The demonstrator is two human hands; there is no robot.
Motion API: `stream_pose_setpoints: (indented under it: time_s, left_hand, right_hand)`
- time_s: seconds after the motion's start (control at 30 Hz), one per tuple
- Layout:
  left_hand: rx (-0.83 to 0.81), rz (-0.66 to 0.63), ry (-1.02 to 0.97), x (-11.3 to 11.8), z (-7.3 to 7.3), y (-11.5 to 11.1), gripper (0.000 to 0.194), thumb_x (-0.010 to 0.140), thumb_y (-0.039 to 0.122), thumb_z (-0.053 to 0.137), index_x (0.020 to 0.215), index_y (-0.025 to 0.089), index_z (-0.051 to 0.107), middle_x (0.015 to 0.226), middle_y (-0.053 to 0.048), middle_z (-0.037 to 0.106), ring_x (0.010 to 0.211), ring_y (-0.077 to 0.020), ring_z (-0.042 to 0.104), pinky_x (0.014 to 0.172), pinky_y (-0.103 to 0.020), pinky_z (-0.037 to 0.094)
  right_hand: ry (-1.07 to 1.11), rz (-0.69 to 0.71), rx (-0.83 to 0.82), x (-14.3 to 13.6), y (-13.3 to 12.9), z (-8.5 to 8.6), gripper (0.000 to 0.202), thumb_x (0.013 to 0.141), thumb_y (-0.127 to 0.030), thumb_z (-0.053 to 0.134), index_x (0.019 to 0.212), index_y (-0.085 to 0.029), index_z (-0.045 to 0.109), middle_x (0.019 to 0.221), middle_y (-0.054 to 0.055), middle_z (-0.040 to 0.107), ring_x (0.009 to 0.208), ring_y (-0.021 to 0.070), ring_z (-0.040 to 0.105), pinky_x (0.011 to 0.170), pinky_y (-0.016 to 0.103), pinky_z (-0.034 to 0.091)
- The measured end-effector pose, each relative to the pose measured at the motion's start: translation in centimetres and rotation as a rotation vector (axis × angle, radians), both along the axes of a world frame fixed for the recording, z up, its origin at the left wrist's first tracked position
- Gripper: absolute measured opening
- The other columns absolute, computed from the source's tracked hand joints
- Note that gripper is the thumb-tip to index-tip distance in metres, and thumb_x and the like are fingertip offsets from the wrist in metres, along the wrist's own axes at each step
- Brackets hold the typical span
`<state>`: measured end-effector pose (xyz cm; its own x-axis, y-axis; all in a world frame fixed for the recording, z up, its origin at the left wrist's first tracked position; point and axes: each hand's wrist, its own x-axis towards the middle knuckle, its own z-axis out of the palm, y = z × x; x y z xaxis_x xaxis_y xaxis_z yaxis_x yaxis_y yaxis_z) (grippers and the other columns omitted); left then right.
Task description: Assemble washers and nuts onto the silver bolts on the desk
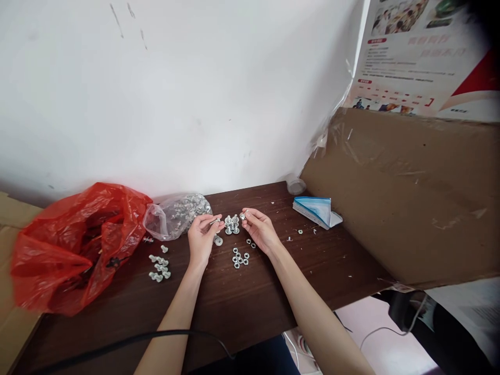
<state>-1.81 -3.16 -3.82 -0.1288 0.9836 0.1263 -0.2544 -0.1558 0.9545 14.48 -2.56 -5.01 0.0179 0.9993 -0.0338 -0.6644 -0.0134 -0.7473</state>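
My left hand (202, 237) pinches a small metal piece, apparently a bolt (214, 221), between thumb and fingers. Opposite it, my right hand (260, 229) grips a small metal part (242, 215), too small to name surely. Between the hands, a cluster of bolts with fitted parts (232, 224) stands on the dark table. Washers (217, 240) lie beside my left hand, partly hidden by it. Several loose nuts (240, 259) are below the cluster, with two more (251, 243) near my right wrist. Several bolts (160, 267) lie grouped at the left.
A red plastic bag (78, 250) and a clear bag of hardware (175, 213) sit at the left. At the right are a blue-and-white folded packet (317, 211) and a clear cup (296, 185). A black cable (156, 334) crosses in front; cardboard (402, 198) borders the right side.
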Motion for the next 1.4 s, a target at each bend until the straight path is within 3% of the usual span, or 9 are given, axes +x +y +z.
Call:
stream_pose_setpoints:
  time_s: [0.2, 0.37, 0.53, 0.8, 1.07, 1.27, 1.4]
  left_hand:
    - [-0.009, 0.080, 0.173, -0.2, -0.8, 0.2, 0.025, 0.069, 0.028, 0.073, 0.088, 0.012, 0.071, 0.095, -0.011, 0.073, 0.082, -0.0225, 0.072, 0.082, -0.037, 0.058]
    - [0.004, 0.092, 0.264, -0.4, -0.9, 0.4, 0.025, 0.075, 0.032, 0.067, 0.092, 0.014, 0.073, 0.091, -0.009, 0.074, 0.078, -0.0213, 0.071, 0.078, -0.034, 0.057]
    - [0.036, 0.075, 0.181, -0.3, -0.8, 0.4, 0.039, 0.073, 0.035, 0.070, 0.106, 0.014, 0.065, 0.092, -0.009, 0.074, 0.071, -0.0182, 0.070, 0.074, -0.034, 0.058]
    - [0.004, 0.111, 0.144, -0.4, -0.8, 0.5, 0.027, 0.068, 0.035, 0.074, 0.084, 0.013, 0.069, 0.079, -0.006, 0.073, 0.067, -0.0168, 0.069, 0.069, -0.030, 0.058]
    - [0.136, 0.090, 0.328, -0.3, -1.8, 0.5, 0.026, 0.076, 0.028, 0.068, 0.099, 0.017, 0.065, 0.085, -0.004, 0.071, 0.077, -0.0164, 0.068, 0.074, -0.029, 0.056]
    - [0.216, 0.072, 0.468, 0.1, -1.7, -0.1, 0.009, 0.079, 0.024, 0.065, 0.085, 0.018, 0.064, 0.085, -0.005, 0.071, 0.080, -0.0176, 0.069, 0.077, -0.030, 0.055]
    - [0.317, 0.070, 0.607, 0.5, -1.5, -0.4, 0.007, 0.083, 0.023, 0.061, 0.085, 0.019, 0.067, 0.085, -0.004, 0.071, 0.078, -0.0166, 0.067, 0.075, -0.029, 0.054]
  right_hand:
    - [-0.117, -0.065, 0.006, -0.2, 0.0, -0.4, 0.024, 0.061, -0.029, 0.081, 0.081, -0.018, 0.074, 0.078, 0.002, 0.068, 0.060, 0.0094, 0.055, 0.060, 0.025, 0.049]
    - [-0.380, -0.217, 0.092, -0.5, -0.2, -0.4, 0.022, 0.066, -0.032, 0.077, 0.082, -0.018, 0.071, 0.080, 0.002, 0.069, 0.066, 0.0122, 0.057, 0.063, 0.026, 0.049]
    - [-0.501, -0.280, 0.146, -0.7, -0.2, -0.6, 0.021, 0.071, -0.035, 0.072, 0.084, -0.019, 0.070, 0.081, 0.003, 0.069, 0.070, 0.0150, 0.059, 0.066, 0.028, 0.050]
    - [-0.829, -0.342, 0.332, -0.4, -0.7, -0.6, 0.016, 0.082, -0.031, 0.062, 0.089, -0.019, 0.069, 0.089, 0.005, 0.068, 0.078, 0.0165, 0.061, 0.072, 0.029, 0.049]
    - [-0.883, -0.330, 0.363, -0.4, -1.0, 0.1, 0.014, 0.084, -0.029, 0.060, 0.088, -0.020, 0.070, 0.091, 0.005, 0.067, 0.080, 0.0172, 0.062, 0.070, 0.029, 0.050]
    - [-0.891, -0.272, 0.379, -0.6, -1.0, 0.0, 0.014, 0.083, -0.027, 0.061, 0.090, -0.021, 0.072, 0.090, 0.006, 0.065, 0.076, 0.0167, 0.062, 0.069, 0.029, 0.051]
    - [-0.913, -0.269, 0.385, -0.7, -1.1, 0.1, 0.013, 0.083, -0.026, 0.062, 0.089, -0.020, 0.071, 0.086, 0.005, 0.065, 0.073, 0.0161, 0.061, 0.067, 0.029, 0.051]
